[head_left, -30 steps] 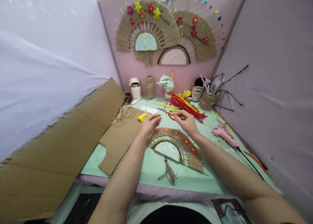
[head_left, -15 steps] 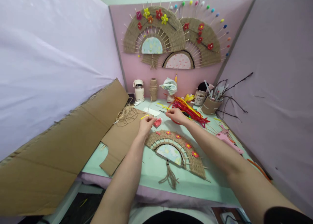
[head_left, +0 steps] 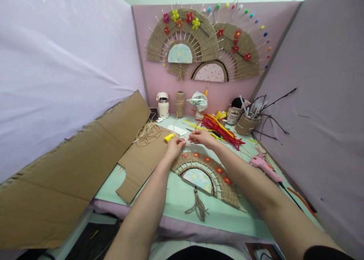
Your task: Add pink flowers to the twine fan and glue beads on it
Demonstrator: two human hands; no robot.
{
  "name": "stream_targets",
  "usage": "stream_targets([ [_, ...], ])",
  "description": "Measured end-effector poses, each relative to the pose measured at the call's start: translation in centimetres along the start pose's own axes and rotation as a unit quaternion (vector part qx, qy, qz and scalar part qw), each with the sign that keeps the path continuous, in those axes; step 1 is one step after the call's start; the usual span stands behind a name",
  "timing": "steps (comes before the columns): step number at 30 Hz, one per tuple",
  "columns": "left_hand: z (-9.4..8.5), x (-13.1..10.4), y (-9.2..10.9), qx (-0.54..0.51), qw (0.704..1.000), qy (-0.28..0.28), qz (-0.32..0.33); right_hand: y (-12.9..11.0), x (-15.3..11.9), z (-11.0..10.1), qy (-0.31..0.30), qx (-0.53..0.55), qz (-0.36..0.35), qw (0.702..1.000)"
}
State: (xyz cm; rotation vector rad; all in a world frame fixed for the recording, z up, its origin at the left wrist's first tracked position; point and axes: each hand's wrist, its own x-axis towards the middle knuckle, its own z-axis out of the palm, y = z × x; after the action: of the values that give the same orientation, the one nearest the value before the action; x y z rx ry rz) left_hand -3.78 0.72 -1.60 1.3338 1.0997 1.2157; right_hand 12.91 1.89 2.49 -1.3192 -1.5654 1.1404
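My left hand is closed in a pinch over the table, with a small pink and clear piece at its fingertips. Beside its fingers a yellow piece shows; whether the hand holds it too is unclear. Just to the right, the fingers of my right hand are pressed together near the left fingertips; what they hold is too small to make out. Below both hands lies a woven twine fan with red flowers, a pale patterned half circle and a twine tassel.
Cardboard and loose twine lie left. Red and yellow pipe cleaners are behind my right hand. A pink glue gun rests right, near a pot of branches. Bottle and twine spool stand behind.
My hands have come closer together. The red packet near my left hand no longer shows on the table, and a wider yellow piece shows beside that hand. The view has shifted slightly.
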Motion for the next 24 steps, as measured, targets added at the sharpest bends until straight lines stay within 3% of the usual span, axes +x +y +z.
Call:
stream_targets([
  [6,0.2,-0.8,1.7,-0.030,0.999,-0.022,-0.003,-0.1,-1.8,-0.5,0.030,-0.081,-0.101,0.991],
  [13,0.7,-1.5,2.5,-0.025,0.994,-0.095,0.039,0.3,-2.8,-1.7,0.069,-0.172,-0.189,0.964],
  [21,0.7,-1.6,2.6,0.002,0.995,-0.084,0.049,-0.5,-3.4,-1.8,0.109,-0.248,-0.261,0.927],
  [24,0.6,-1.6,2.8,0.020,0.994,-0.083,0.062,-0.9,-3.5,-1.7,0.094,-0.249,-0.239,0.934],
])
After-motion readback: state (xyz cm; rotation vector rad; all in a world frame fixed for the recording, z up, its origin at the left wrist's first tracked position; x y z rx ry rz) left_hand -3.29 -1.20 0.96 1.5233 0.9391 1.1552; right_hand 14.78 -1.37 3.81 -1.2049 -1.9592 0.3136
